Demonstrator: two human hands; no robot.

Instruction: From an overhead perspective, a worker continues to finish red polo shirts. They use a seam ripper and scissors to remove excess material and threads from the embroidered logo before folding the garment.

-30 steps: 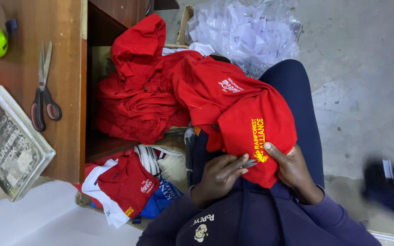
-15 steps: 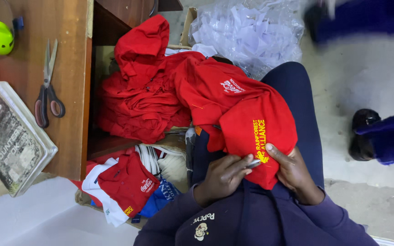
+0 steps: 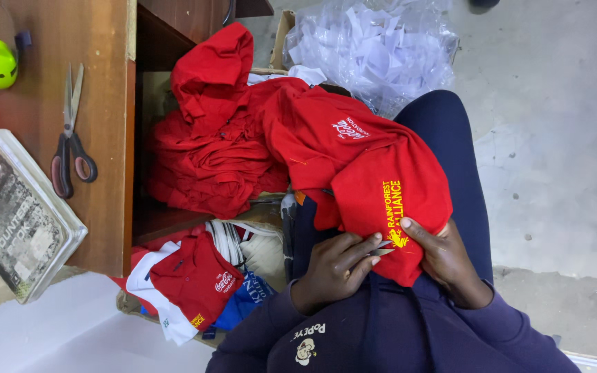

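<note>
Both hands (image 3: 388, 266) on red shirt (image 3: 374, 173), clear bag (image 3: 374, 48) of paper scraps, box (image 3: 195, 290) of shirts

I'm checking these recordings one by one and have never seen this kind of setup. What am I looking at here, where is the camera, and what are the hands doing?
There is no machine here: a person wears a camera on the head, so the single view looks down at their own lap and two bare hands. The left hand holds a small metal snipping tool against a red cloth garment with yellow print draped over the knees. The right hand grips that garment's edge. Beside them a pile of red garments fills the space under a brown wooden desk. On the desk lie black-handled scissors and a clear plastic case. A clear plastic bag of white scraps sits on the grey floor.
</note>
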